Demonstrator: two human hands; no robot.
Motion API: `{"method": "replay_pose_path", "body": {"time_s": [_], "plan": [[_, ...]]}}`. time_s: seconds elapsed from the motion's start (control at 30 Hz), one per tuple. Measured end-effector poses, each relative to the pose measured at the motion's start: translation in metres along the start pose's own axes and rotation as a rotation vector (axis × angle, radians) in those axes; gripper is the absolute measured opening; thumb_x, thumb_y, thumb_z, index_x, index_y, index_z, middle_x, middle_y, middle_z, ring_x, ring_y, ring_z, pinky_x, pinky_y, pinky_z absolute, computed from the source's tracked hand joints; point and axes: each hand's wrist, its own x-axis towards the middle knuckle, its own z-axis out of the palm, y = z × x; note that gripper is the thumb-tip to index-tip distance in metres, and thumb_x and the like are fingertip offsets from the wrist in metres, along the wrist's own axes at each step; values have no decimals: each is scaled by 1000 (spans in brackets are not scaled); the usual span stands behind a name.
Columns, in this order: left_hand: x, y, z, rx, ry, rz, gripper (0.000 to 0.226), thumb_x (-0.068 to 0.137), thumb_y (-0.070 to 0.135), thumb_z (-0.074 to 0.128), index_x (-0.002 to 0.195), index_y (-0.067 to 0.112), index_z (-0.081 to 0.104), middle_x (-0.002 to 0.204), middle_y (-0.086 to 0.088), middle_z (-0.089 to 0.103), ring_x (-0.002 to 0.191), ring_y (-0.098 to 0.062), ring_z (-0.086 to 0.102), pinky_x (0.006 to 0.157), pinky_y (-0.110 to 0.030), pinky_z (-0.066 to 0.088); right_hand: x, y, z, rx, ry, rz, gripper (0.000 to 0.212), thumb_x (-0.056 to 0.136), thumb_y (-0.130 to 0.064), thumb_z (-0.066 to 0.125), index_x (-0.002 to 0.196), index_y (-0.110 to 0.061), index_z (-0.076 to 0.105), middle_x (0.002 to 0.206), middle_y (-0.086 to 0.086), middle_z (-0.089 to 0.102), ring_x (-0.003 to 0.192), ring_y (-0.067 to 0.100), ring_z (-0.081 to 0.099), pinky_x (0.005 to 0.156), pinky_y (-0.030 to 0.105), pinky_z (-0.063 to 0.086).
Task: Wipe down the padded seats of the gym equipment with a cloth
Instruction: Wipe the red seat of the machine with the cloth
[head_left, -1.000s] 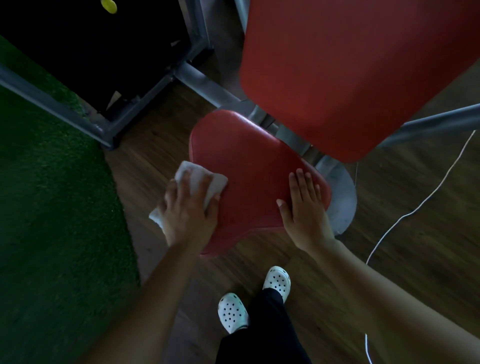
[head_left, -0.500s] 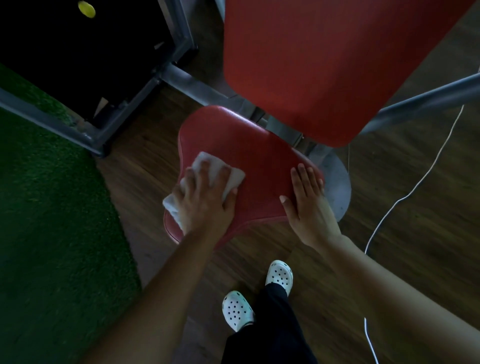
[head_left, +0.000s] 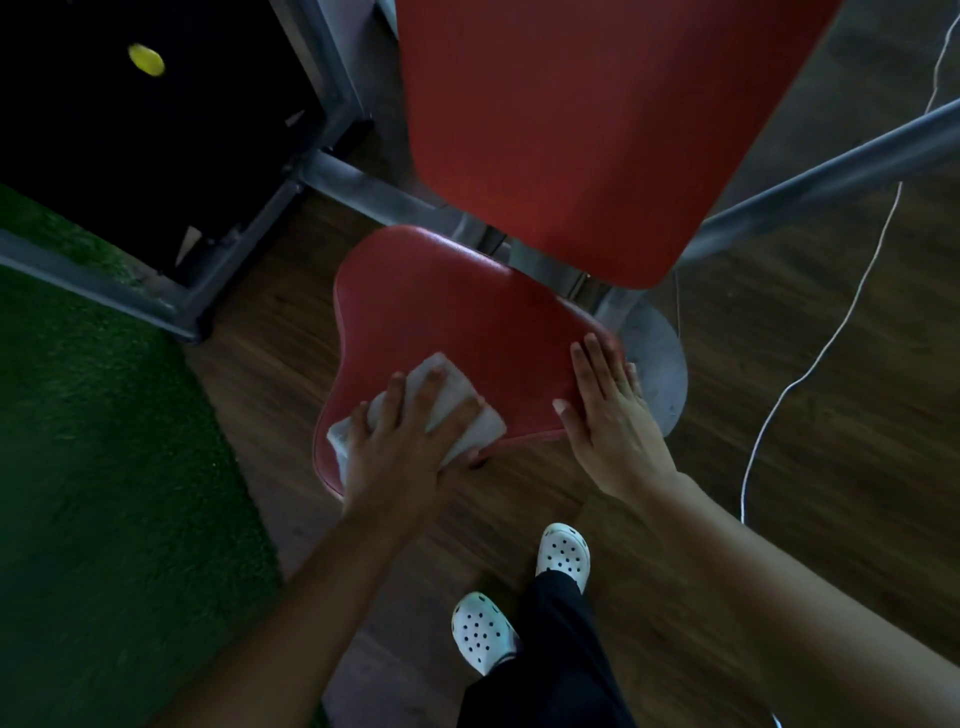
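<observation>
Red seat (head_left: 457, 312) over wood floor (head_left: 831, 415), green turf (head_left: 104, 467) alongside: flat left hand (head_left: 400, 452) presses the cloth (head_left: 460, 410) at the seat's near edge, further right than before; right hand (head_left: 613, 421) lies flat, right edge.

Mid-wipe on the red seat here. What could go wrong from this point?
The cloth lies at the near edge of the seat under the flat left hand; a stroke toward the body could push it off the edge. The right hand covers the seat's right edge, so that strip may get missed. The white cable lies loose on the floor to the right, a possible trip hazard if the person steps that way.
</observation>
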Motion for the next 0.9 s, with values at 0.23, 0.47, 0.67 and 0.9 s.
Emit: {"method": "replay_pose_path", "body": {"time_s": [0.23,0.47,0.67,0.9], "plan": [[89,34,-9,-170,-10,-198,51,95,57,27,144,45,19,160,0,5,144,-34,6,110,-59,14,2,3,-1,26,5,-13,69,93,-53,15,151,-18,-3,159,0,-7,146,14,-13,119,38,-4],[57,-25,-30,-391,238,-335,71,84,58,16,145,26,32,152,-7,33,140,-30,28,105,-56,33,31,-50,-11,168,128,-6,67,97,-47,16,150,-8,12,159,9,10,147,16,1,118,31,-4],[18,-77,8,-361,49,-338,68,88,59,13,150,30,16,160,-1,9,147,-25,4,115,-51,17,66,-111,5,9,58,-151,68,91,-52,18,149,-17,20,156,13,21,146,28,10,117,49,3],[16,-70,28,-440,106,-316,64,94,53,10,150,25,20,159,0,10,146,-24,13,116,-45,20,76,-98,15,-132,120,-116,63,87,-65,34,138,-29,40,150,8,33,138,32,28,112,56,20]]}}
